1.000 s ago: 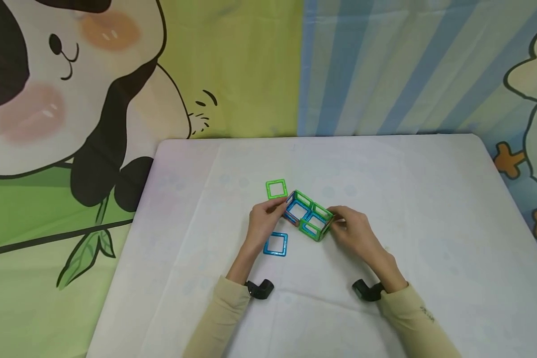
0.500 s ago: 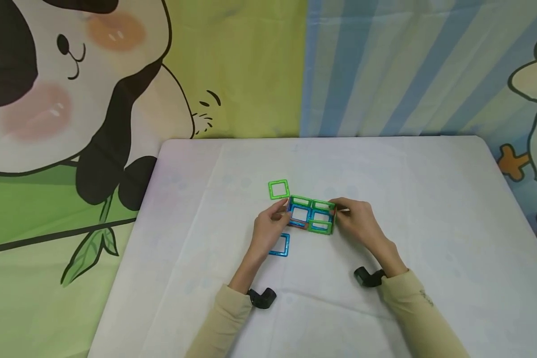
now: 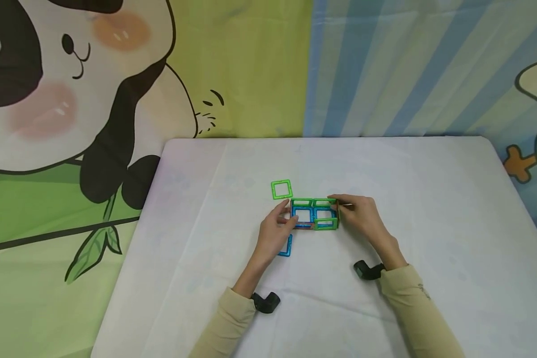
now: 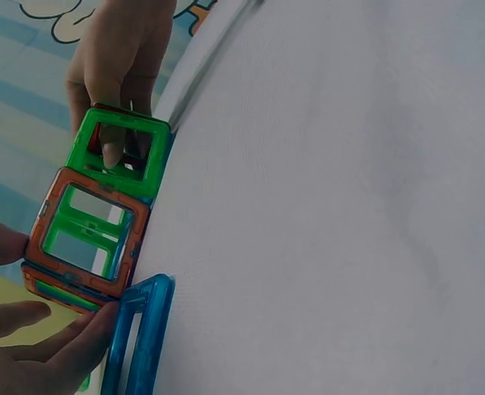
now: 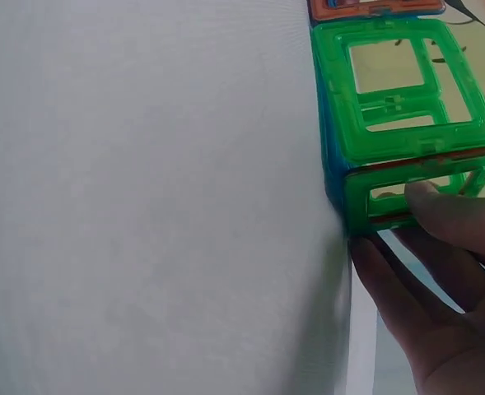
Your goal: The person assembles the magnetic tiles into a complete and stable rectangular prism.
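An open-topped box of see-through magnetic tiles (image 3: 313, 215) stands mid-table, with blue tiles in its floor and green tiles along the back. Its front has an orange tile (image 4: 104, 192) on the left and a green tile (image 5: 342, 90) on the right. My left hand (image 3: 275, 232) grips the box's left end, thumb on one side and fingers at the corner. At the other end, my right hand (image 3: 362, 216) pinches the green-and-red end wall between thumb and fingers. Behind the left hand, a loose blue tile (image 3: 289, 244) lies partly hidden.
A loose green square tile (image 3: 273, 191) lies flat just beyond the box's back left corner. White cloth covers the table (image 3: 411, 179), whose far edge meets a printed cartoon curtain (image 3: 250, 69). Black wrist cameras sit on both forearms.
The box has turned from a slant to nearly square with the table edge, both hands holding its ends throughout. The left hand has shifted right and covers more of the loose blue tile.
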The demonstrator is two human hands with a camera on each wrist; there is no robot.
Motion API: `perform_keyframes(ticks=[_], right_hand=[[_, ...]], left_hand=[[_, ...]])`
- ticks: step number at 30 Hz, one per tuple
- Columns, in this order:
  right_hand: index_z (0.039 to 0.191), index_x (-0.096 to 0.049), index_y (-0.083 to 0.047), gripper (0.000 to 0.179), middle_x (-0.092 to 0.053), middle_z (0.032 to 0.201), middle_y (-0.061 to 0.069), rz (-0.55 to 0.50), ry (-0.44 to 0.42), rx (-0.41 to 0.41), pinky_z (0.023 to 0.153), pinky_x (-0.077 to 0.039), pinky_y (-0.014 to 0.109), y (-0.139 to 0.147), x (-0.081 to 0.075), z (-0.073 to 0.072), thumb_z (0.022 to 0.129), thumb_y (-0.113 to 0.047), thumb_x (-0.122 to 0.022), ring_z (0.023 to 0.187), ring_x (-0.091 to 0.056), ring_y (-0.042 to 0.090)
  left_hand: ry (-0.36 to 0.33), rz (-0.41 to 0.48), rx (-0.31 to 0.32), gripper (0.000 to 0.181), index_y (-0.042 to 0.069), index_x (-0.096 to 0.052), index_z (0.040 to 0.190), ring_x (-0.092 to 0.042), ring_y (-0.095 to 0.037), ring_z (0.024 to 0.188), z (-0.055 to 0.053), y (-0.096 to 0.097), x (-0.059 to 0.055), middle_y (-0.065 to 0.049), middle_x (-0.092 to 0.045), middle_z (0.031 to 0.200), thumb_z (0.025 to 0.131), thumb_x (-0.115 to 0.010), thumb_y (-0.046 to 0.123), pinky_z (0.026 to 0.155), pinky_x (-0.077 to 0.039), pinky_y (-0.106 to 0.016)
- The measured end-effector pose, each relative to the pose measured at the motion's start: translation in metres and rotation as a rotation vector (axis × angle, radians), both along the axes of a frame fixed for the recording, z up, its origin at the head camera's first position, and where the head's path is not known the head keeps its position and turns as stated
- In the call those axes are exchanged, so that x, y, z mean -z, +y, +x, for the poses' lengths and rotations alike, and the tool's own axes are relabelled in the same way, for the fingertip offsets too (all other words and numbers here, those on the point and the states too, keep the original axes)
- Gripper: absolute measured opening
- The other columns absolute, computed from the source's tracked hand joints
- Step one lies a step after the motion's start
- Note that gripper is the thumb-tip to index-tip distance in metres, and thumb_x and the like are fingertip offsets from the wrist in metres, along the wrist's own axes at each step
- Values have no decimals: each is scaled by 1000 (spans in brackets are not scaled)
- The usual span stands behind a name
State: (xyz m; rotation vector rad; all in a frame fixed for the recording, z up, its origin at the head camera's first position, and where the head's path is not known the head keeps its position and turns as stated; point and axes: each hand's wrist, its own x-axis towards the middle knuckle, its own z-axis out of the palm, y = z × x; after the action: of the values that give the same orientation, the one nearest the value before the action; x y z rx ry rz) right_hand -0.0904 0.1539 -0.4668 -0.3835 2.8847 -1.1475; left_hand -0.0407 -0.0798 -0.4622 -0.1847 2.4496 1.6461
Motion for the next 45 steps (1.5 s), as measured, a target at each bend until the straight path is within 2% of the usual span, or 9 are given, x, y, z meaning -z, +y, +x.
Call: perform_keyframes(ticks=[6,14,19,24,28,31,34,40,45], right_hand=[[130,-62,-14,39,-64,130,14,-25,-147,-85,96,-51,45,12,-1,2,92,-5,-60,117,-62,33],[149,-36,-13,69,-38,153,14,-249,-426,-232,107,-39,49,30,0,6,85,6,-53,139,-41,36],[150,-33,-14,74,-34,156,12,-328,-456,-281,108,-38,43,34,2,6,86,-3,-67,143,-35,34],[150,-35,-17,80,-35,155,10,-370,-429,-310,110,-37,41,32,7,5,83,-17,-78,143,-35,34],[148,-37,-15,78,-38,153,11,-380,-419,-296,109,-39,36,31,13,6,82,-15,-78,143,-36,33],[147,-39,-14,77,-40,152,11,-396,-416,-286,107,-41,27,31,16,6,81,-13,-78,142,-37,32],[147,-40,-12,77,-40,152,13,-405,-417,-288,106,-42,25,31,18,6,80,-12,-79,142,-38,33],[146,-40,-16,76,-40,153,9,-389,-430,-268,109,-39,35,30,16,6,81,-13,-79,142,-38,29],[146,-41,-17,75,-41,152,6,-412,-449,-262,110,-37,37,31,15,5,81,-12,-78,143,-38,26]], left_hand=[[1,-1,6,53,22,-46,144,-58,-15,101,0,1,1,-1,-61,132,95,-61,32,71,-51,-28],[13,-24,57,54,23,-46,145,-58,-18,105,-3,-5,2,-2,-60,133,95,-60,38,73,-52,-29],[36,-62,96,49,18,-48,143,-61,-20,105,-10,-16,-5,-6,-60,131,98,-56,35,77,-53,-32],[129,-194,92,43,10,-53,136,-60,-21,95,-31,-30,-12,-11,-60,125,95,-61,14,73,-53,-34],[184,-415,204,50,5,-51,137,-57,-24,112,-53,-38,-11,-12,-57,132,90,-65,11,91,-52,-39],[198,-586,324,59,5,-43,144,-46,-26,131,-70,-41,-6,-12,-48,145,90,-66,13,108,-41,-41],[199,-711,424,66,5,-35,148,-36,-27,140,-82,-41,-1,-11,-39,151,90,-64,15,116,-32,-41],[223,-832,547,69,2,-35,148,-38,-29,130,-97,-36,-3,-15,-41,145,89,-65,18,111,-36,-42],[219,-837,574,61,-1,-45,140,-38,-27,117,-102,-30,-6,-15,-43,133,86,-68,16,102,-41,-40]])
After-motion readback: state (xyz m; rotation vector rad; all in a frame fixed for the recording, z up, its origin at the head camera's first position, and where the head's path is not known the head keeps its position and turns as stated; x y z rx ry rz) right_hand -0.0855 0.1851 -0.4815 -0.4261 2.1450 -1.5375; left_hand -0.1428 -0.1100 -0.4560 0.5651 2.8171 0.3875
